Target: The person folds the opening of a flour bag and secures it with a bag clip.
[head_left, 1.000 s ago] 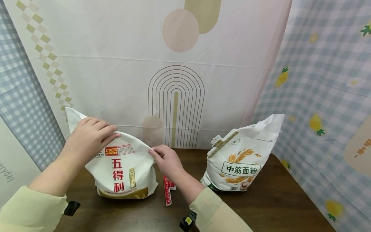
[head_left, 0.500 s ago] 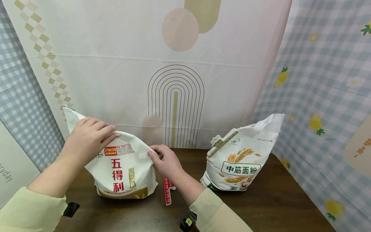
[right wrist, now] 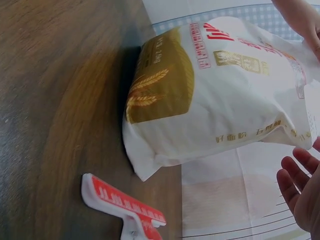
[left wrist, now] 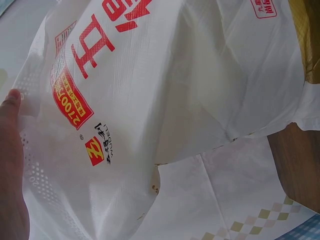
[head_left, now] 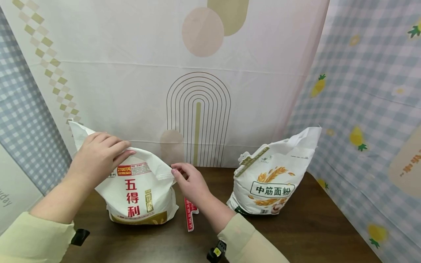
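Note:
A white flour bag (head_left: 144,186) with red characters and a gold base band stands upright at the left in the head view. My left hand (head_left: 102,157) grips its top edge, fingers over the back and thumb on the front. In the left wrist view, that hand's thumb (left wrist: 12,102) lies at the bag's perforated top. My right hand (head_left: 190,182) pinches the bag's top right corner between thumb and index finger, where a small flap is turned over. The other fingers show loosely curled behind the corner in the right wrist view. A red and white bag clip (right wrist: 125,202) lies beside the bag.
A second white flour bag (head_left: 273,182), with wheat print and green lettering, stands at the right. A gold strip (head_left: 251,162) runs along its upper left edge. Both bags stand on a dark wooden table (head_left: 315,226), with patterned cloths (head_left: 138,95) behind and at the sides.
The bag's top right corner has creased into a small folded flap under my right fingers. My left hand keeps its grip with little movement. The head view has shifted slightly.

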Demonstrator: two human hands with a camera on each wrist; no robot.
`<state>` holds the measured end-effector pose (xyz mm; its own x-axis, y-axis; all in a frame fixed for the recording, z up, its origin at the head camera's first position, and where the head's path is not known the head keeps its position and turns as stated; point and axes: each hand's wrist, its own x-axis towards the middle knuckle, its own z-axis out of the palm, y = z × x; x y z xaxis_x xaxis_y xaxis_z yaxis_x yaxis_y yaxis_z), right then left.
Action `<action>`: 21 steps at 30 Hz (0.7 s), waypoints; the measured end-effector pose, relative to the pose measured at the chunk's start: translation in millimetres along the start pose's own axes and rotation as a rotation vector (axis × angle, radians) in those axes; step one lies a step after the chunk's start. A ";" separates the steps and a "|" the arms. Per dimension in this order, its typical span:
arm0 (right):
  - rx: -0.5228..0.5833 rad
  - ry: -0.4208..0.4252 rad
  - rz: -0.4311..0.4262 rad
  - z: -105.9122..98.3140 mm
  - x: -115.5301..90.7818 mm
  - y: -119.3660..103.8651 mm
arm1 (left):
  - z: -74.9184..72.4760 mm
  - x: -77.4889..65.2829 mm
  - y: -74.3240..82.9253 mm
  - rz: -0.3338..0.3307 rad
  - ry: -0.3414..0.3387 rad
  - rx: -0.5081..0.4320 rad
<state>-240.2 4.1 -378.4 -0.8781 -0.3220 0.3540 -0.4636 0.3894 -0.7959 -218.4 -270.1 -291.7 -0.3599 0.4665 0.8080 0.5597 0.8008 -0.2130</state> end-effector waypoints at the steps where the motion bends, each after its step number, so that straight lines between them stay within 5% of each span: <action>1: -0.004 0.003 -0.003 -0.4 -0.8 2.1 | 0.2 0.0 0.0 -0.001 0.003 0.000; 12: -0.157 0.016 0.054 -8.1 -12.9 29.9 | 0.3 -0.5 -0.5 -0.001 0.007 0.005; 21: -0.418 -0.094 0.237 -10.1 -28.9 61.4 | 1.2 -0.9 -0.9 -0.006 0.011 0.002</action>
<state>-244.5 46.0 -432.5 -0.9597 -0.2516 0.1253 -0.2768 0.7685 -0.5769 -219.5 -270.7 -292.8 -0.3551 0.4575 0.8152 0.5559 0.8045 -0.2093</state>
